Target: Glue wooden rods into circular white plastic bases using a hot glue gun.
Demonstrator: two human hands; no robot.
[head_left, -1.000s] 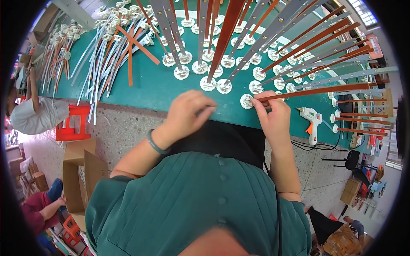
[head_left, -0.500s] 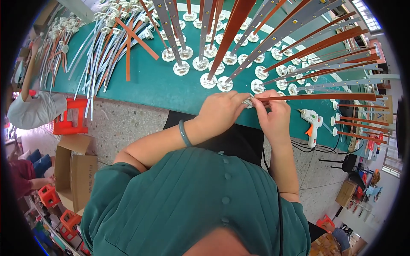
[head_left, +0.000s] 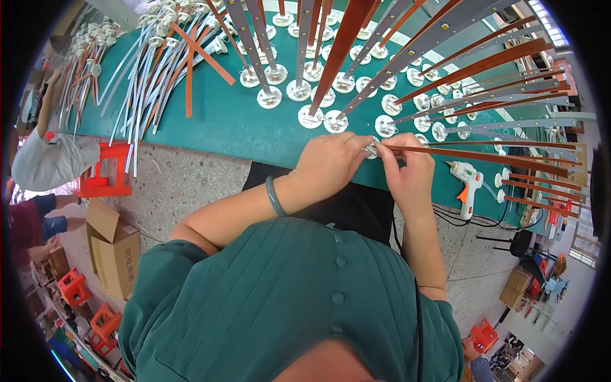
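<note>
One brown strip with round white base (head_left: 503, 159), its base end at the near edge of the green bench (head_left: 267, 137). Right hand (head_left: 409, 169): grip pinched closed on that end; left hand (head_left: 328, 156): fingers against the base, closure hidden, cannot tell.

The bare left hand (head_left: 328, 159) reaches inward on an angled left forearm (head_left: 230, 213), fingers (head_left: 358, 143) bunched. The bare right hand (head_left: 409, 170) pinches just beside it, right forearm (head_left: 424, 245) stretched forward.

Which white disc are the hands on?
The white disc between left hand and right hand fingertips, left of the glue gun; the other discs are outside their grasp.
</note>
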